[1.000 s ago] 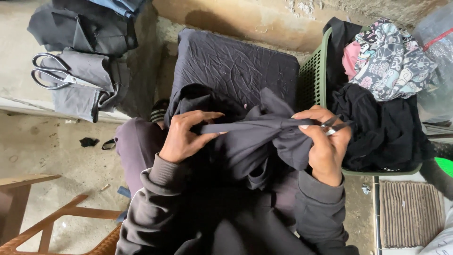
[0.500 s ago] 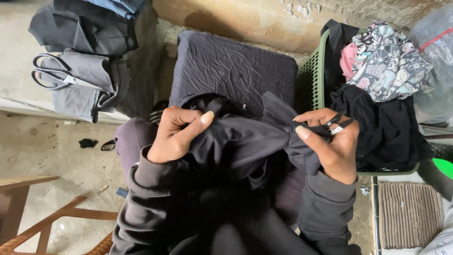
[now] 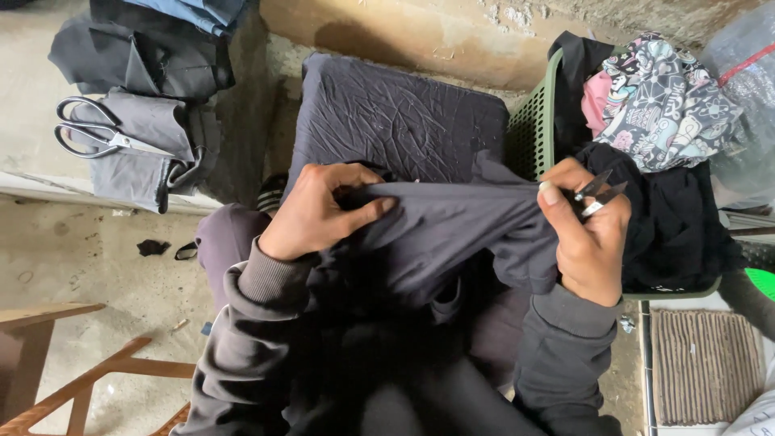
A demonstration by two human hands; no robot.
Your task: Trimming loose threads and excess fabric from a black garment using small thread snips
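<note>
My left hand (image 3: 319, 211) pinches a fold of a dark grey garment (image 3: 440, 234) that lies across my lap. My right hand (image 3: 588, 234) grips the other end of that fold and also holds small thread snips (image 3: 597, 194), whose blades stick out past my fingers. The cloth is stretched taut between both hands. Both arms are in dark grey sleeves.
A dark cushion-like pad (image 3: 400, 121) lies just ahead of my knees. A green plastic basket (image 3: 534, 129) at the right holds black and patterned clothes (image 3: 666, 97). Large scissors (image 3: 97, 139) rest on folded grey cloth at upper left. A wooden frame (image 3: 56, 363) stands at lower left.
Both hands have moved apart and pulled the garment's fold tight between them. The left hand shifted its grip from a bunched part to a flat edge.
</note>
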